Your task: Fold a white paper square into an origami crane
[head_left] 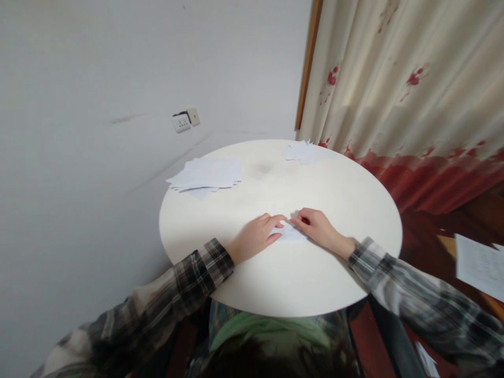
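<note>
A small piece of white paper [292, 233], seemingly folded, lies on the round white table [275, 283] between my hands. My left hand [258, 236] rests over its left end, thumb apart from the stretched fingers, with some of the paper showing in the gap. At the upper right edge, my right hand [317, 227] has its fingers curled, thumb and index finger pinched together on the paper. The fingers cover both ends of the piece, so its full shape is hidden.
A stack of white sheets [210, 172] lies at the table's far left, a smaller paper pile [303, 152] at the far edge. A wall with a socket [181, 123] stands behind, a curtain [394, 79] on the right. Printed sheets [478, 265] lie lower right.
</note>
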A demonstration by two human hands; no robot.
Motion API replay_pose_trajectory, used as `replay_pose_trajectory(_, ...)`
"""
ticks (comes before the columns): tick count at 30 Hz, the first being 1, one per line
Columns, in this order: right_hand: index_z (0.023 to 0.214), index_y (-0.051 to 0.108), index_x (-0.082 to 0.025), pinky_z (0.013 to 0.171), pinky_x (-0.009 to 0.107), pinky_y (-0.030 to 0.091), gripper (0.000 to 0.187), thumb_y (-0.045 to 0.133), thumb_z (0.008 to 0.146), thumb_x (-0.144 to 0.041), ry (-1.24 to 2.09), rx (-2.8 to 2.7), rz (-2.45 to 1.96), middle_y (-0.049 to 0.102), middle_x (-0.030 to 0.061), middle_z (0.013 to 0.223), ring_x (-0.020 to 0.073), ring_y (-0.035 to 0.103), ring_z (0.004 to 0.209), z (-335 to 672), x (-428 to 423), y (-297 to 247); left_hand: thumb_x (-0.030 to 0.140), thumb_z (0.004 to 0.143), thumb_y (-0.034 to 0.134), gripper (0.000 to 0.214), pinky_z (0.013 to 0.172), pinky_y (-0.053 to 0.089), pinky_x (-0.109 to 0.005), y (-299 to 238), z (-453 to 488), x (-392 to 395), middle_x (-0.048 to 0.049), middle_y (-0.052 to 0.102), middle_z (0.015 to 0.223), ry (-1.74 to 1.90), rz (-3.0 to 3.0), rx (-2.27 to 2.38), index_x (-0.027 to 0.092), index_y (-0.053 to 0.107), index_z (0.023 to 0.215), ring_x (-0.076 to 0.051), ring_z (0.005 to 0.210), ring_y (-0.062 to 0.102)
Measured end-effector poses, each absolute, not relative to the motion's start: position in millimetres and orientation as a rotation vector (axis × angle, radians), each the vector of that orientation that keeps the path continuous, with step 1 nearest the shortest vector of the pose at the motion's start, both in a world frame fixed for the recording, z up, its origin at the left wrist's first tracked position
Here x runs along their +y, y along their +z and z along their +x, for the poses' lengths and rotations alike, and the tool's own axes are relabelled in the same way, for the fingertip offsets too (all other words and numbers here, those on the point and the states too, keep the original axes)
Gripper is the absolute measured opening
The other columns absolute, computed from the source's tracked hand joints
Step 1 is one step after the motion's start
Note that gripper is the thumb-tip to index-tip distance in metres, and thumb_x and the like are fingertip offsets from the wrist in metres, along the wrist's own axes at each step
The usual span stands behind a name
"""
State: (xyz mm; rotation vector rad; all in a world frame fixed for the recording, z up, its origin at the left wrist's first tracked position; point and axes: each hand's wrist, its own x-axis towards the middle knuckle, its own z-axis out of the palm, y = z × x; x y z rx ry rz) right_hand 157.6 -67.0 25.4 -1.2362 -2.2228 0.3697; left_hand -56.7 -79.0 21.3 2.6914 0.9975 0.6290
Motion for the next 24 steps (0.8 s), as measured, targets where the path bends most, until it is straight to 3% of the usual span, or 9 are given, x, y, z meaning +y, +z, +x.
replay_pose_trajectory(2, 0.071, 0.055, -0.016, 0.065, 0.028, 0.039, 0.027, 0.043, 0.087, -0.033, 0.21, -2.225, -1.048, 0.055, 0.0043, 0.069, 0.0146, 0.048, 0.069, 155.3, -74.1, 29.1, 0.021, 0.083, 0.053, 0.037, 0.086, 0.042, -0.031, 21.2, -56.4, -78.2, -0.0028, 0.059, 0.104, 0.622, 2.696, 1.015, 0.021, 0.039, 0.117, -0.017, 0.099, 0.052)
replay_pose_trajectory(5, 0.088, 0.059, -0.016, 0.079, 0.032, 0.044, 0.019, 0.043, 0.087, -0.026, 0.226, -2.404, -0.704, 0.061, 0.0084, 0.089, 0.0167, 0.053, 0.086, 155.3, -80.5, 35.2, 0.022, 0.083, 0.052, 0.028, 0.086, 0.043, -0.032, 21.4, -54.8, -77.0, -0.0039, 0.057, 0.102, 0.636, 2.704, 1.055, 0.019, 0.043, 0.109, -0.018, 0.098, 0.053)
replay_pose_trajectory(11, 0.099, 0.061, -0.018, 0.082, 0.034, 0.047, 0.02, 0.048, 0.086, -0.025, 0.321, -2.526, -0.592, 0.062, 0.0082, 0.1, 0.0174, 0.055, 0.094, 158.7, -79.8, 32.1, 0.019, 0.085, 0.048, 0.012, 0.085, 0.044, -0.032, 25.2, -55.6, -76.4, -0.0039, 0.06, 0.095, 0.659, 2.782, 0.896, 0.017, 0.053, 0.096, -0.017, 0.093, 0.053)
replay_pose_trajectory(17, 0.105, 0.06, -0.018, 0.084, 0.035, 0.048, 0.024, 0.047, 0.085, -0.02, 0.303, -2.546, -0.584, 0.062, 0.0088, 0.104, 0.0175, 0.056, 0.097, 162.7, -78.3, 29.7, 0.01, 0.082, 0.044, 0.03, 0.092, 0.043, -0.032, 29.6, -72.7, -77.0, -0.0065, 0.059, 0.114, 0.65, 2.873, 0.619, 0.018, 0.058, 0.106, -0.016, 0.104, 0.053)
replay_pose_trajectory(24, 0.106, 0.059, -0.016, 0.085, 0.037, 0.048, 0.025, 0.046, 0.085, -0.017, 0.222, -2.569, -0.584, 0.062, 0.0098, 0.105, 0.0181, 0.055, 0.099, 165.3, -76.9, 24.4, 0.006, 0.074, 0.044, 0.038, 0.093, 0.045, -0.035, 28.0, -85.0, -81.7, -0.0084, 0.059, 0.117, 0.671, 2.978, 0.598, 0.018, 0.059, 0.106, -0.017, 0.107, 0.053)
